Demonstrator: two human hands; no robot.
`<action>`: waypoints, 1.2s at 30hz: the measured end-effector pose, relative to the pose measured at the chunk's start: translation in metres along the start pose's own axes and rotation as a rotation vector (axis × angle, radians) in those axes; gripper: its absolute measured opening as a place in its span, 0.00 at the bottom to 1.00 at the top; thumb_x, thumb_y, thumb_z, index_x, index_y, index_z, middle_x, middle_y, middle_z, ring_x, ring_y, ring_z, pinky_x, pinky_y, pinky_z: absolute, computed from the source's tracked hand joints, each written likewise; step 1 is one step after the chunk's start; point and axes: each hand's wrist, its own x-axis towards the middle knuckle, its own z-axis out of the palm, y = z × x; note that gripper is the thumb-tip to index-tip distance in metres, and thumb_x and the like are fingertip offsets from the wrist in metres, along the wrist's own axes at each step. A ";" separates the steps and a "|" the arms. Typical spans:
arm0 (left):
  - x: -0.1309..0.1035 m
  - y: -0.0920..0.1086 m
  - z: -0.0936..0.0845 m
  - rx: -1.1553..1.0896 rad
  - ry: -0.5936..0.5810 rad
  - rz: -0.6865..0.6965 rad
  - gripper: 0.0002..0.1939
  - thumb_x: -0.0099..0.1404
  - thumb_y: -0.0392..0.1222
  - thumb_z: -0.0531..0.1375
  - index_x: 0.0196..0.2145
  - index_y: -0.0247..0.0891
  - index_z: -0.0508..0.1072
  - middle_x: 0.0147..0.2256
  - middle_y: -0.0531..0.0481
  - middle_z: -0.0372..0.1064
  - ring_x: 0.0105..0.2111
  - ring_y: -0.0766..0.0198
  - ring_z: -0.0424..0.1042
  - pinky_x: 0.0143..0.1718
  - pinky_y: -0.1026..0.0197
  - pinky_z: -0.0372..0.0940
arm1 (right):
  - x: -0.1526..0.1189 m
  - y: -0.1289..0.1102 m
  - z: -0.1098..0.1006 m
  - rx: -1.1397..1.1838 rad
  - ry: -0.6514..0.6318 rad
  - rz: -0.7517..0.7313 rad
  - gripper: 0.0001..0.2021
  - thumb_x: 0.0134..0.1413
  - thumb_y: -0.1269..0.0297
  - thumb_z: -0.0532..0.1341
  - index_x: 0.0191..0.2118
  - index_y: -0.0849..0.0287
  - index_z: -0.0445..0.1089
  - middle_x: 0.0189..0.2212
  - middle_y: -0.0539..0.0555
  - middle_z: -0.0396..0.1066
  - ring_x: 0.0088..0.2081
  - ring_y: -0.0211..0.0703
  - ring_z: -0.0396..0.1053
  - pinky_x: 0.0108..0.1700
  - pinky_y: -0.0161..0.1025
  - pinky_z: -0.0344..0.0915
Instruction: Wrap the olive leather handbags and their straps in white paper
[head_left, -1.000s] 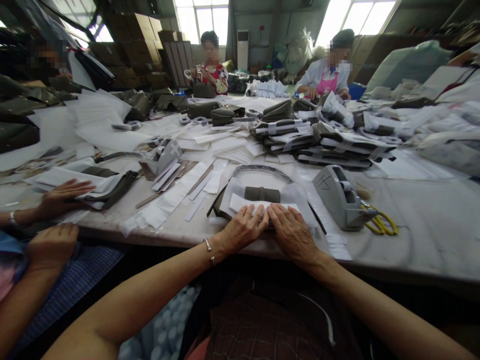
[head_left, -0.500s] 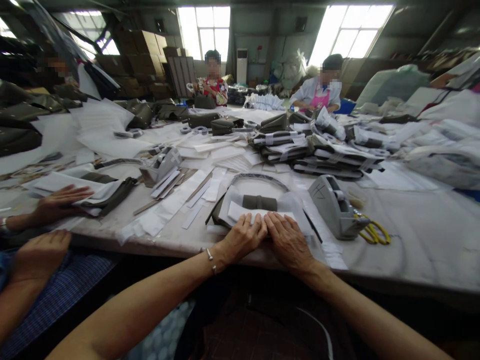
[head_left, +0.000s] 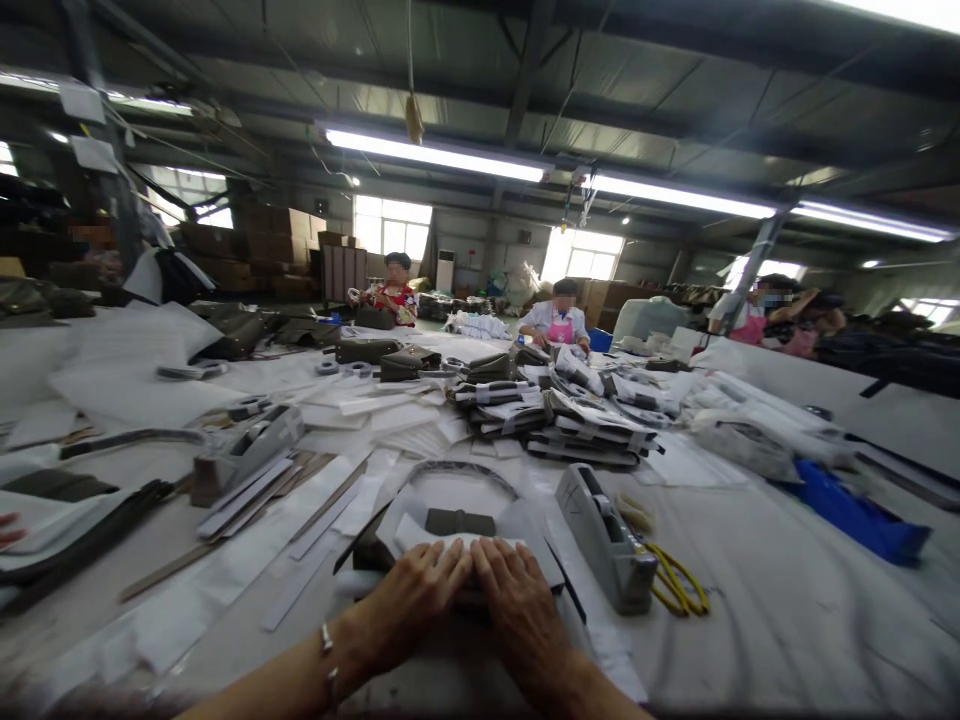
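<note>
1. Your left hand (head_left: 420,588) lies on the near side of the dark olive handbag (head_left: 459,522), its fingertips on the folded white sheet (head_left: 411,534); the fingers reach forward, close together, and I cannot tell whether the thumb pinches anything.
2. Your right hand (head_left: 517,598) mirrors it just beside, its fingertips on the same sheet; its fingers are also narrow together, and its thumb's hold is hidden.
3. The handbag sits on the table (head_left: 739,560) directly in front of you; its wrapped handle (head_left: 459,467) arches on the far side, and the sheet covers part of its near side.
4. Right of the handbag stands a grey tape dispenser (head_left: 613,548); yellow-handled scissors (head_left: 681,582) lie just beyond it to the right.
5. Left of the handbag are loose white strips (head_left: 324,522) and a second tape dispenser (head_left: 251,452); farther left, a co-worker's fingers (head_left: 9,532) touch another padded bag (head_left: 124,520).
6. Beyond the handbag, slightly right, is a pile of wrapped bags (head_left: 592,432); two seated people, one in patterned red (head_left: 391,302), one in a pink apron (head_left: 560,330), are farther back.
</note>
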 end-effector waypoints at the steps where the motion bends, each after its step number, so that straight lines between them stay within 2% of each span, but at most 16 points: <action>1: 0.000 -0.001 0.001 -0.015 -0.014 -0.003 0.25 0.66 0.28 0.50 0.61 0.31 0.61 0.55 0.37 0.68 0.51 0.55 0.71 0.51 0.56 0.66 | -0.001 -0.001 0.001 0.012 -0.011 0.007 0.23 0.57 0.77 0.52 0.58 0.59 0.64 0.50 0.57 0.74 0.50 0.52 0.71 0.54 0.50 0.66; 5: -0.002 0.005 0.013 -0.042 -0.036 -0.082 0.28 0.65 0.27 0.50 0.63 0.32 0.58 0.55 0.38 0.67 0.51 0.55 0.70 0.53 0.54 0.65 | 0.001 0.000 0.000 0.061 -0.107 -0.049 0.21 0.58 0.79 0.52 0.57 0.65 0.63 0.50 0.62 0.73 0.49 0.51 0.71 0.53 0.49 0.66; 9: 0.003 0.018 0.022 0.066 -0.053 -0.188 0.28 0.66 0.28 0.48 0.63 0.32 0.59 0.57 0.36 0.66 0.51 0.51 0.70 0.52 0.48 0.66 | 0.011 0.007 -0.013 0.144 -0.244 -0.143 0.20 0.59 0.78 0.52 0.56 0.68 0.64 0.51 0.64 0.72 0.50 0.52 0.70 0.52 0.49 0.67; 14: 0.015 0.030 0.024 0.184 0.049 -0.224 0.23 0.69 0.29 0.47 0.60 0.27 0.64 0.59 0.33 0.64 0.59 0.50 0.65 0.59 0.49 0.62 | 0.019 0.015 -0.021 0.253 -0.340 -0.143 0.17 0.60 0.76 0.51 0.53 0.70 0.65 0.51 0.67 0.71 0.51 0.52 0.70 0.52 0.48 0.69; 20: 0.003 0.031 0.034 0.132 0.135 -0.206 0.20 0.70 0.29 0.48 0.57 0.25 0.66 0.55 0.33 0.69 0.54 0.54 0.71 0.55 0.54 0.67 | 0.011 0.010 -0.021 0.246 -0.289 -0.129 0.15 0.64 0.75 0.50 0.53 0.67 0.66 0.49 0.64 0.72 0.50 0.51 0.70 0.52 0.48 0.68; 24: -0.005 0.030 0.038 0.098 0.195 -0.198 0.19 0.70 0.31 0.48 0.57 0.26 0.66 0.55 0.33 0.69 0.54 0.53 0.71 0.55 0.54 0.67 | 0.004 0.005 -0.030 0.136 -0.240 -0.047 0.21 0.63 0.75 0.51 0.61 0.66 0.60 0.55 0.64 0.68 0.58 0.55 0.63 0.61 0.55 0.59; 27: -0.006 0.030 0.040 0.072 0.214 -0.186 0.20 0.70 0.31 0.48 0.57 0.27 0.67 0.56 0.34 0.68 0.55 0.52 0.70 0.55 0.53 0.67 | -0.003 0.003 -0.033 0.028 -0.257 -0.024 0.25 0.62 0.74 0.53 0.64 0.66 0.57 0.59 0.66 0.64 0.62 0.59 0.59 0.64 0.60 0.53; 33: -0.006 0.036 0.045 0.067 0.254 -0.191 0.20 0.69 0.30 0.48 0.56 0.29 0.69 0.58 0.37 0.67 0.55 0.51 0.70 0.53 0.52 0.68 | -0.015 -0.001 -0.021 0.032 -0.286 -0.004 0.20 0.62 0.77 0.51 0.59 0.70 0.63 0.55 0.68 0.68 0.57 0.58 0.65 0.58 0.54 0.62; 36: -0.006 0.037 0.046 0.074 0.267 -0.196 0.21 0.70 0.30 0.49 0.58 0.31 0.68 0.59 0.39 0.66 0.55 0.50 0.70 0.54 0.51 0.67 | -0.009 0.002 -0.026 0.122 -0.309 0.011 0.19 0.62 0.77 0.52 0.58 0.69 0.65 0.54 0.67 0.70 0.56 0.58 0.66 0.57 0.55 0.64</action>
